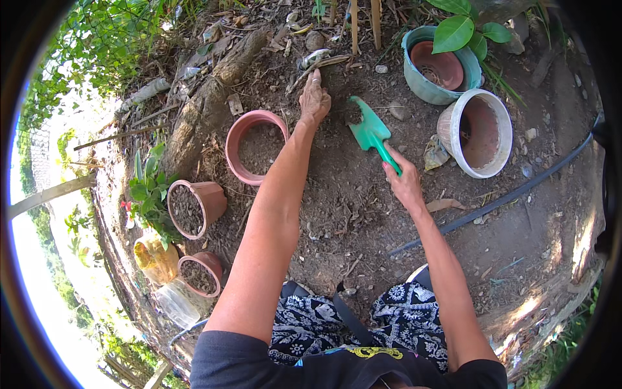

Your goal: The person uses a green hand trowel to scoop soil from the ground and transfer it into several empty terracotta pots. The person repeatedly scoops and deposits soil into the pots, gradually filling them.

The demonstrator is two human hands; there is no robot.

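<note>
My right hand (404, 181) grips the handle of a green hand trowel (370, 127), whose soil-smeared blade points up and to the left over the dark soil. My left hand (315, 99) reaches forward to a dry stick (323, 63) lying by a crumpled piece of litter (316, 57); its fingertips are at the stick, and whether they grip it cannot be told. A pink plastic pot (233, 146) with soil inside stands left of my left forearm, which overlaps its right edge. Between the left hand and the trowel blade is loose dark soil.
At right are a teal pot (413, 82) holding a smaller reddish pot (437, 68), and a tilted whitish pot (505, 131). A black hose (505, 199) crosses the ground. At left are a thick root (194, 114), soil-filled brown pots (214, 204), a clear plastic container (179, 302) and a leafy plant (150, 189).
</note>
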